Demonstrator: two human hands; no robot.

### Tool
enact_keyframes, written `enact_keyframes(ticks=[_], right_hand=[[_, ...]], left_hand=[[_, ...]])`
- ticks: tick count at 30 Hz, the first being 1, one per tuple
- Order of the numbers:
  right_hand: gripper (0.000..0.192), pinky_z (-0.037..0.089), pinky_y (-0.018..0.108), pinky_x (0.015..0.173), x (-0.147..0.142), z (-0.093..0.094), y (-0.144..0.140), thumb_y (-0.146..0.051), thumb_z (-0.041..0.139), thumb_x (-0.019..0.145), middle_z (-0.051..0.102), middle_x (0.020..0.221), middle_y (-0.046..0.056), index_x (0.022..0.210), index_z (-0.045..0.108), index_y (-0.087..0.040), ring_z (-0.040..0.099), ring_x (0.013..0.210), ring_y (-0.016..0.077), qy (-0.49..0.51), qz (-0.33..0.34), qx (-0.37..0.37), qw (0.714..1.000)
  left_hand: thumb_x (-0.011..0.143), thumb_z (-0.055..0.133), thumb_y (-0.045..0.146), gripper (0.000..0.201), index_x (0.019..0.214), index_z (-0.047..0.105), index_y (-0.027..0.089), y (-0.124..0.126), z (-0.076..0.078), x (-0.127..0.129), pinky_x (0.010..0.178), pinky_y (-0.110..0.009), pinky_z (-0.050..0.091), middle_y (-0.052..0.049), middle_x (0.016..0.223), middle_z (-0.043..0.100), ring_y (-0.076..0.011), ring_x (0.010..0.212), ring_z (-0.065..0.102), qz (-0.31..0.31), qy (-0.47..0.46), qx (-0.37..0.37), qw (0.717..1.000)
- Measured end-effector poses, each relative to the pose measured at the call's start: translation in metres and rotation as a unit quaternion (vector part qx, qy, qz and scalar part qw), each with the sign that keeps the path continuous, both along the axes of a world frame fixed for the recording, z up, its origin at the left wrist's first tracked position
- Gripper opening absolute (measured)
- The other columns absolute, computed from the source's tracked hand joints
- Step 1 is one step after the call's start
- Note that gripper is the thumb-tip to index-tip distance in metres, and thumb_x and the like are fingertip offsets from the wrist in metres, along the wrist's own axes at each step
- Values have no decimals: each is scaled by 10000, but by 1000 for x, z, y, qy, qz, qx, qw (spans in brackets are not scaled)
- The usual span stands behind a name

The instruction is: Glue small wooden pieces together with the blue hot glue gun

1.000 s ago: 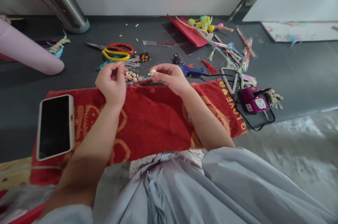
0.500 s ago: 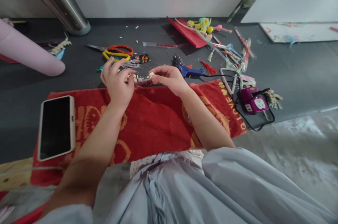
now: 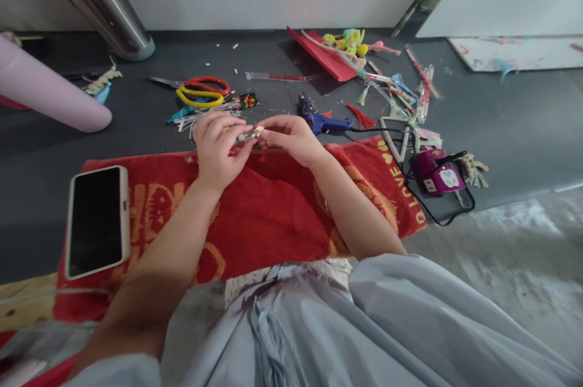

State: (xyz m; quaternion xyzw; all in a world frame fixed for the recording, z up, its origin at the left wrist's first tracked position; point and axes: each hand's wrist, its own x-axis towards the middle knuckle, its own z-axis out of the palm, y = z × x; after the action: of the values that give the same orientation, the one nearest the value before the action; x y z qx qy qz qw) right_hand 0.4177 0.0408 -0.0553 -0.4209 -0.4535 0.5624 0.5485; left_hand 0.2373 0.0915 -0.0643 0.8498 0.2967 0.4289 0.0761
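We have both hands together just past the far edge of the red towel [image 3: 255, 211]. Our right hand [image 3: 291, 138] pinches a small pale bead [image 3: 259, 130] between thumb and fingertips, and our left hand [image 3: 218, 147] closes its fingers on something thin that meets the bead; it looks like a strand or a short stick, but it is too small for us to tell which. The step in hand seems to be joining the bead to that thin piece, threading or fitting it on. We judge the next move calls for a steady pinch on both sides and a fine line-up of the tip with the bead's hole, since both are tiny and easy to drop.

To the far left lie the scissors [image 3: 203, 90] with red and yellow handles, and just right of our hands the blue glue gun [image 3: 325, 123]. A phone [image 3: 96, 221] rests on the towel's left end
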Motion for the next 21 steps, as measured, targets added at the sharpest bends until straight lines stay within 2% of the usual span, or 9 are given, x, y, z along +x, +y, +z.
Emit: enact_keyframes(ticks=[5,10,14,17,21], right_hand=[[395,503,191,640,-2,2,-1,-492,785,689,665,699,-25,882,717,-154,554,627,54,-41,-3,33,999],[401,500,201,658,-2,3,0,-506,786,681,698,808,1,862,709,-156,554,652,58,-57,5,31,998],[417,503,196,671,0,-1,2,-518,783,683,661,770,-19,882,686,-164,556,665,56,-17,-7,23,1000],[430,517,197,682,0,-4,4,-534,782,679,654,790,-20,884,659,-177,566,677,55,23,-23,10,999],[468,512,189,660,0,-3,5,-551,792,653,646,801,-22,882,631,-176,563,659,47,49,-49,10,998]], left_hand=[[842,623,448,194,893,684,270,1,-4,2,991,-458,419,-42,929,688,-246,1030,583,6,0,-25,1000],[878,571,396,208,764,671,254,2,-7,5,902,-433,450,-31,815,685,-221,927,599,10,1,-50,999],[853,623,425,214,733,648,249,6,-10,2,890,-425,453,-21,762,656,-204,840,599,80,-50,-71,993],[823,669,410,189,740,619,247,13,-13,-4,897,-442,444,-30,785,640,-221,850,586,136,-89,-97,982],[842,626,296,47,832,657,263,18,-16,-10,976,-491,413,-53,885,651,-250,955,584,152,-84,-89,981]])
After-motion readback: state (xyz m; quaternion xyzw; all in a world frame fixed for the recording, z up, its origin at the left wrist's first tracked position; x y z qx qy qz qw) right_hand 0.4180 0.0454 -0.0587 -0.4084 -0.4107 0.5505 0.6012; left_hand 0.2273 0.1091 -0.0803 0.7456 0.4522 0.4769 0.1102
